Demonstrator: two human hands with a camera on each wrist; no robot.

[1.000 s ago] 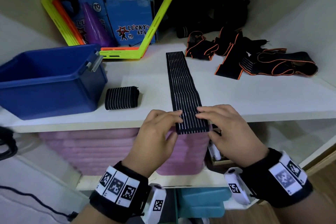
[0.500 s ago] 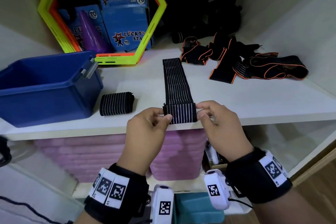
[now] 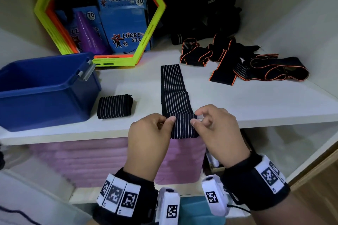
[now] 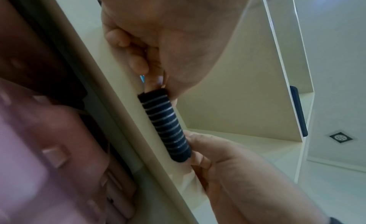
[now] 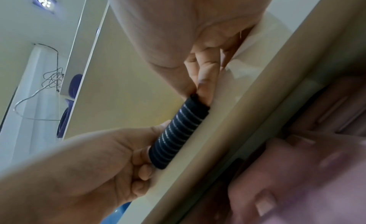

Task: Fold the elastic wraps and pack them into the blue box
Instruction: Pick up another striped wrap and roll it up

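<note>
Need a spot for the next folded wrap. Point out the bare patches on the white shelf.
Bare: between the folded striped wrap and the long striped wrap; and the white shelf front right. Crowded: the orange-trimmed black wraps back right, the blue plastic box left.

Two striped elastic wraps (image 3: 174, 95) lie on the shelf (image 3: 237, 104), one folded (image 3: 114, 106); one blue box (image 3: 45, 89); two hexagonal rings (image 3: 146, 29), two Lucky Star packs (image 3: 124, 22), one purple cone (image 3: 87, 36).

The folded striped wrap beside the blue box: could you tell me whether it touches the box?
Apart. The head view shows white shelf between the folded striped wrap and the blue box.
</note>
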